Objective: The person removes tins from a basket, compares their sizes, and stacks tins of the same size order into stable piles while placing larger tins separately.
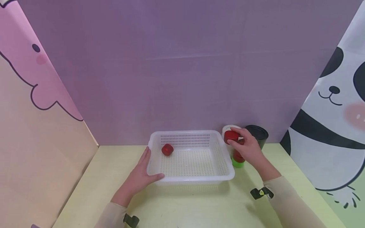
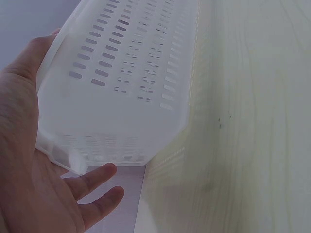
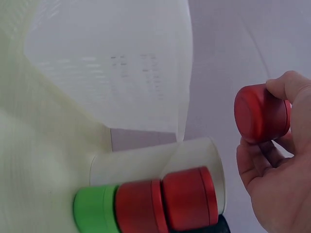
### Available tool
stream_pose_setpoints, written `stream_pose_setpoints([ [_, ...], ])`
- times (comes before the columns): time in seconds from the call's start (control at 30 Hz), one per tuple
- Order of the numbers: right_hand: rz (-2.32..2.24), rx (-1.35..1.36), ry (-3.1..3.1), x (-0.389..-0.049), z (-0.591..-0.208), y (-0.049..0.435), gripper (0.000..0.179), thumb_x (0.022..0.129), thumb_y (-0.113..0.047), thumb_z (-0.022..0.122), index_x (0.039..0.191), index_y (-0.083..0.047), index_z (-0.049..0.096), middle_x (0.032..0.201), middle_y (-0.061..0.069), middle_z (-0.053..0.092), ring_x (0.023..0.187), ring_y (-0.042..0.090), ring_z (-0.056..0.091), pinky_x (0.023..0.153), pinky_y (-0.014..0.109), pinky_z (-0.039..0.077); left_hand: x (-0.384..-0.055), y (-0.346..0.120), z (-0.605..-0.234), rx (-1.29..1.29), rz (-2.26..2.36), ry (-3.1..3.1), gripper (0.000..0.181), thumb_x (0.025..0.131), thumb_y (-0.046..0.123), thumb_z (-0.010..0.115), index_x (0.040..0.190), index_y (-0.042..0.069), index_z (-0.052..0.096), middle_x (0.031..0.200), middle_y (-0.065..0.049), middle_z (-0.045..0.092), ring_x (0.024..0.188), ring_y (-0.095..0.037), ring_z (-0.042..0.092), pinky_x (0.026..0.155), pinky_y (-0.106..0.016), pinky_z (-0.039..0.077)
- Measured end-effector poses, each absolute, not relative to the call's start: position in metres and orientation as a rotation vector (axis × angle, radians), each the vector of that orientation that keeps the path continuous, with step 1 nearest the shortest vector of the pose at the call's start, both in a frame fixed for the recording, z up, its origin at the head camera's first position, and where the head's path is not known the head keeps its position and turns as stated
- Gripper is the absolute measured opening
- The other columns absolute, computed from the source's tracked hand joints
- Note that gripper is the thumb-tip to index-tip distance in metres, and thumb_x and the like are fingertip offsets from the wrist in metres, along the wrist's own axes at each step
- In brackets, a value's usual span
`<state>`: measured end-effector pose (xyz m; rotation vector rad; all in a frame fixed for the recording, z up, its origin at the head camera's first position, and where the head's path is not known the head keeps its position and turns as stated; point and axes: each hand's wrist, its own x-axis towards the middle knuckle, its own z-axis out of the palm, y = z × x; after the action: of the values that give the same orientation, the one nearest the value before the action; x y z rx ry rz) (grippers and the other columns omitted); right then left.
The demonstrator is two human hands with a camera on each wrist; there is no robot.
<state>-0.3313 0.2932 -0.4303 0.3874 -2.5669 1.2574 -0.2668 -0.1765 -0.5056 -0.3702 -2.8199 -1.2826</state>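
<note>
A white plastic basket (image 1: 196, 178) with slotted walls stands on the table, and one small red jar (image 1: 167, 149) lies inside near its left wall. My left hand (image 1: 140, 174) rests against the basket's left front corner, thumb at the front rim and loosely straight fingers along the left side. My right hand (image 1: 249, 147) pinches another small red jar (image 3: 262, 114) between thumb and fingers, up off the stack beside the basket. That stack has a green jar (image 3: 95, 209) at the bottom with two red jars (image 3: 189, 199) above it.
Behind the stack stands a white cylindrical canister (image 3: 131, 165), close to the basket's right side. A black-topped canister (image 1: 257, 132) is at its right. The purple backdrop (image 1: 182, 79) rises along the table's far edge.
</note>
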Motion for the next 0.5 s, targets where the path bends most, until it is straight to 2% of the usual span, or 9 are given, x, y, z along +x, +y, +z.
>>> stream_pose_setpoints([
  [0.17,1.264,0.340,-2.552,-0.327,-0.433,0.299,0.066,0.105,-0.024,0.080,0.164,-0.009,0.053,0.144,0.018,0.057,0.112,0.033,0.061,0.082,0.020,0.055,-0.267,-0.176,-0.505,-0.370,-1.285,-2.817,0.132,0.089,0.059,0.089,0.179,0.010,0.005,0.187,-0.004,-0.002,0.171,-0.035,0.008,0.132,-0.062,0.021],
  [0.5,1.275,0.287,-2.498,-0.325,-0.445,0.313,0.065,0.106,-0.022,0.078,0.164,-0.007,0.053,0.144,0.021,0.055,0.118,0.037,0.064,0.084,0.013,0.052,-0.267,-0.177,-0.507,-0.363,-1.292,-2.815,0.130,0.090,0.051,0.091,0.179,0.011,0.004,0.187,-0.005,-0.002,0.171,-0.036,0.008,0.132,-0.062,0.021],
])
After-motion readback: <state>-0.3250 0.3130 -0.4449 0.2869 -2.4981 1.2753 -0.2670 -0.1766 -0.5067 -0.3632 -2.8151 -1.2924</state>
